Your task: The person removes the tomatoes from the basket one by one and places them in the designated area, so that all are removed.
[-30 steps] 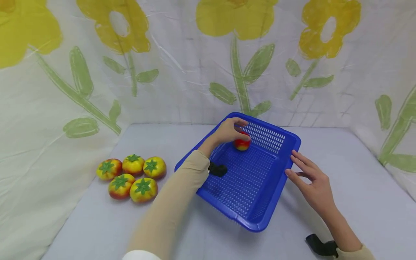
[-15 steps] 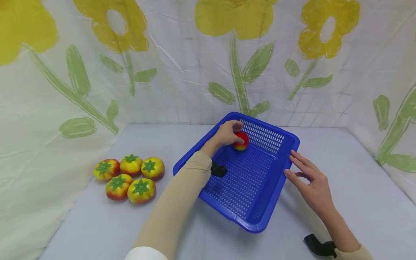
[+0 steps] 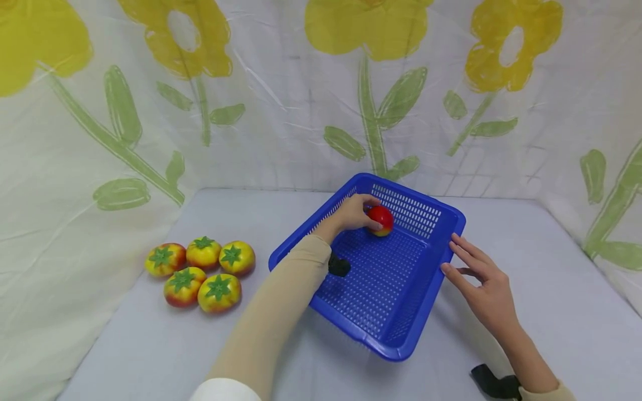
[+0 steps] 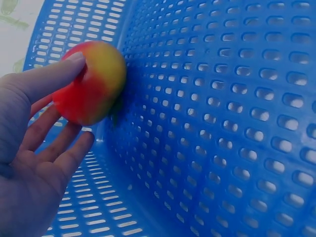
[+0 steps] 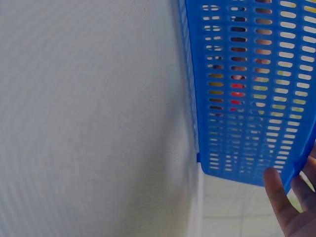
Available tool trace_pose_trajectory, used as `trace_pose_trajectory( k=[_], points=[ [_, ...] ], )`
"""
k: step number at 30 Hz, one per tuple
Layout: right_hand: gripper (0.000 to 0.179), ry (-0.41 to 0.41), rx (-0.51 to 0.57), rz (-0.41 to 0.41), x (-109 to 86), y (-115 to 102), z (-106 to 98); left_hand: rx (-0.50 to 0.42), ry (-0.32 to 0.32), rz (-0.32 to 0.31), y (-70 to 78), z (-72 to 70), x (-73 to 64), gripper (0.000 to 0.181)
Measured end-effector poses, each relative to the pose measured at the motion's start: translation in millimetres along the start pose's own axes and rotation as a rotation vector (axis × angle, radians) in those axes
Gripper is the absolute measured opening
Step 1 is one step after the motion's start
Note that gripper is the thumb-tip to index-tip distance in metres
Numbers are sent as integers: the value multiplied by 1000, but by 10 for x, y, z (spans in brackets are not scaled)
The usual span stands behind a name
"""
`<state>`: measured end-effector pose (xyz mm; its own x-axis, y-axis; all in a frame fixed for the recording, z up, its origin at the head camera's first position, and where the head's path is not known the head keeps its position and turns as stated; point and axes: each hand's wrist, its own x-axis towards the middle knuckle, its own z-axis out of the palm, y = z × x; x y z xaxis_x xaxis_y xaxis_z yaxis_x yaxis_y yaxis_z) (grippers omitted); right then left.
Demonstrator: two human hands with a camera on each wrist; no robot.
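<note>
A blue plastic basket (image 3: 391, 278) with slotted walls stands at an angle in the middle of the table. My left hand (image 3: 353, 213) reaches inside its far left part and holds a red and yellow persimmon-like fruit (image 3: 381, 221). In the left wrist view the thumb lies over that fruit (image 4: 94, 81), other fingers are behind and below it, and its green leaves face the basket floor. On the basket's right side, my right hand (image 3: 481, 284) holds the rim with thumb and fingertips; the right wrist view has the thumb against the outer wall (image 5: 237, 143).
Several more yellow and red fruits (image 3: 219, 292) with green star-shaped tops sit grouped on the white table (image 3: 281, 345), left of the basket. A white cloth (image 3: 281, 139) painted with yellow flowers hangs behind and at the sides.
My left hand has come slightly nearer inside the basket, and more of the fruit's red underside shows. The right hand and the basket have stayed in place.
</note>
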<state>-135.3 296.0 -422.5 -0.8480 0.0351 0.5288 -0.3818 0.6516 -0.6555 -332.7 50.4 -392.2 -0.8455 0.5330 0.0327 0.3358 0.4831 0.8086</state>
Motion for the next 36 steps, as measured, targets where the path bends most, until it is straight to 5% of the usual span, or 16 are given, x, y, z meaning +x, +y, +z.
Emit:
trace_pose_trajectory(
  k=[22, 36],
  points=[
    [57, 3, 4, -6, 6, -20, -5, 58, -35, -69, -32, 77, 20, 76],
    [57, 6, -3, 6, -5, -40, -4, 36, 32, 4, -9, 54, 23, 74]
  ],
)
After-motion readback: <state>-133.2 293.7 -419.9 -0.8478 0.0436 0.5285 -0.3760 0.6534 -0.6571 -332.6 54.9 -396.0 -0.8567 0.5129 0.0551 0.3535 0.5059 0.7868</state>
